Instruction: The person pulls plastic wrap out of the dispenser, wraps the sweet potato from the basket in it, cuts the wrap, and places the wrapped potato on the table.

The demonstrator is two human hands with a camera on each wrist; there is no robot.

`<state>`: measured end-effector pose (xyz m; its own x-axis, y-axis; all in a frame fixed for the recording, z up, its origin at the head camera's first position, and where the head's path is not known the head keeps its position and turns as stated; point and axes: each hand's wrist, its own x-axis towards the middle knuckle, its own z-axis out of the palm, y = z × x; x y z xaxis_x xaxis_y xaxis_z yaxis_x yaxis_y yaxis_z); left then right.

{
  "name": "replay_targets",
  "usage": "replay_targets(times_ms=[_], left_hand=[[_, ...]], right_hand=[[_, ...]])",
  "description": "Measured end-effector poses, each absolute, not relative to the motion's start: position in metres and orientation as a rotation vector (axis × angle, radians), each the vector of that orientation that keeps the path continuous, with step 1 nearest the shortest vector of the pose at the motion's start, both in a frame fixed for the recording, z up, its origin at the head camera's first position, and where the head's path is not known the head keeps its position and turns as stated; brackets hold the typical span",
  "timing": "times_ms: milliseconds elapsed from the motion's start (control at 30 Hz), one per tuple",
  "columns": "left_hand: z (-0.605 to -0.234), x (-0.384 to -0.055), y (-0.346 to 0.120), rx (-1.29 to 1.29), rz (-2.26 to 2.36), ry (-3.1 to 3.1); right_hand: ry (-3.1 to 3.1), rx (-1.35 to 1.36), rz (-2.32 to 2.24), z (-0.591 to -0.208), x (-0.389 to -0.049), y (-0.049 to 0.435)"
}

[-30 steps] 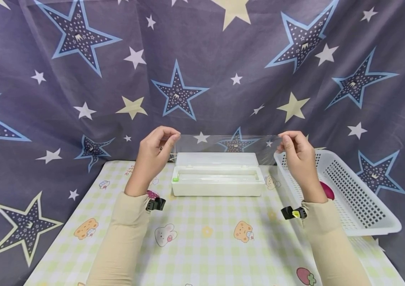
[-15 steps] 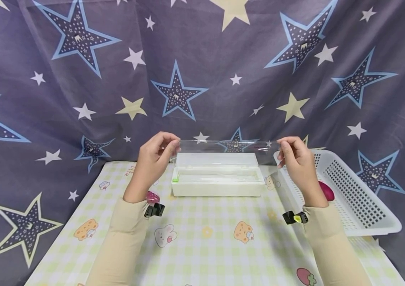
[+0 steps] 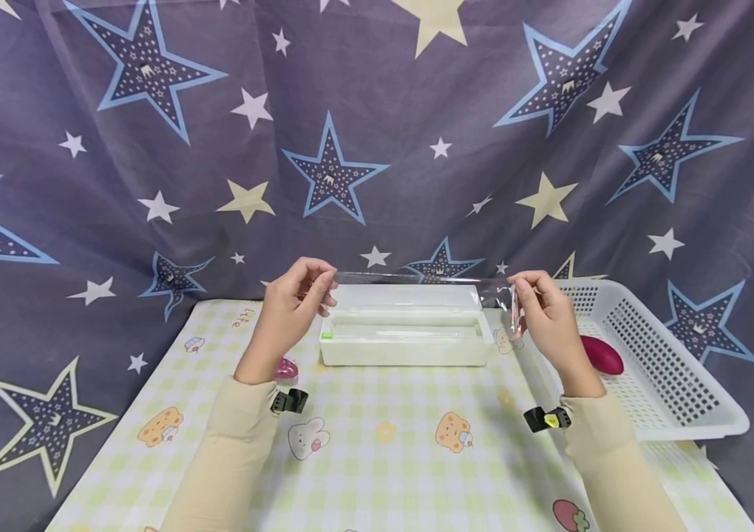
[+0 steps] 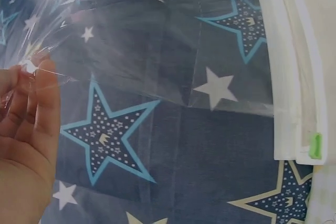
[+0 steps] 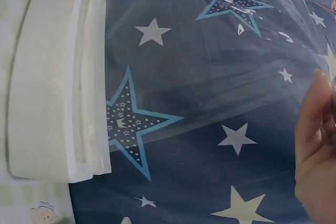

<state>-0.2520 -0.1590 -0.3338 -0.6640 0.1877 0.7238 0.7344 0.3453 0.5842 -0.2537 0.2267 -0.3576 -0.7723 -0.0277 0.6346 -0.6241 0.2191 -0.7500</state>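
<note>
Head view: I'm seeing the left hand (image 3: 292,301) and the right hand (image 3: 548,314) pinching opposite ends of the clear film (image 5: 210,77), which is hanging crumpled at the right. I'm suspecting uneven pulling might fold or tear it; beyond, a hard tug might shift the open white box (image 3: 406,352).

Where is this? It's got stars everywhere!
Probably an indoor table corner set up for small jobs, though I can't tell which room. A starry cloth hangs behind, a checked table cover has cartoon animals, and a long white box sits open on it.
</note>
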Motion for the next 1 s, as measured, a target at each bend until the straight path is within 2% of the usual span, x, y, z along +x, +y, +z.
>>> replay_targets(times_ms=[400, 1000], left_hand=[[-0.352, -0.255, -0.16, -0.739, -1.338, -2.139], [-0.391, -0.251, -0.164, -0.704, -1.439, -2.211]], right_hand=[[-2.102, 0.577, 1.614, -0.354, -0.234, 0.215], [-2.216, 0.537, 1.633, -0.393, -0.238, 0.219]])
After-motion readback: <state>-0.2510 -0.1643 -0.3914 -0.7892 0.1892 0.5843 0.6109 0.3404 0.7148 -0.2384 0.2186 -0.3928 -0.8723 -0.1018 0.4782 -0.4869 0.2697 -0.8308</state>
